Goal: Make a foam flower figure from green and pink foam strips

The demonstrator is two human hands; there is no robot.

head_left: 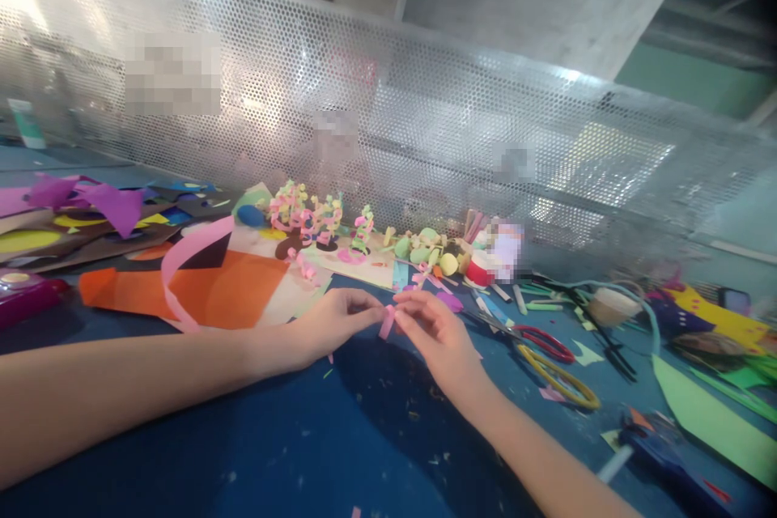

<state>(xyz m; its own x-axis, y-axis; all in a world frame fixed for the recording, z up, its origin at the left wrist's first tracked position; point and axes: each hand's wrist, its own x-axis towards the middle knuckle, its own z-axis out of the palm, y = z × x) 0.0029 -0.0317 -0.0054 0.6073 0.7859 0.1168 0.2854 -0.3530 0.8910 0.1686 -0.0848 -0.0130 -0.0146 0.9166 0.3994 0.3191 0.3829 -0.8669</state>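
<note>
Both my hands meet over the blue table and pinch a small pink paper strip between their fingertips. My left hand comes in from the left with fingers closed on the strip's top. My right hand holds it from the right, fingers curled. Just beyond them lie curled paper flowers on a pale sheet and a looping pink paper band over an orange sheet.
Scissors with red and yellow handles lie right of my right hand. A blue glue gun sits at the lower right, green paper beside it. Coloured paper scraps pile at the left. A perforated metal screen borders the table's far side.
</note>
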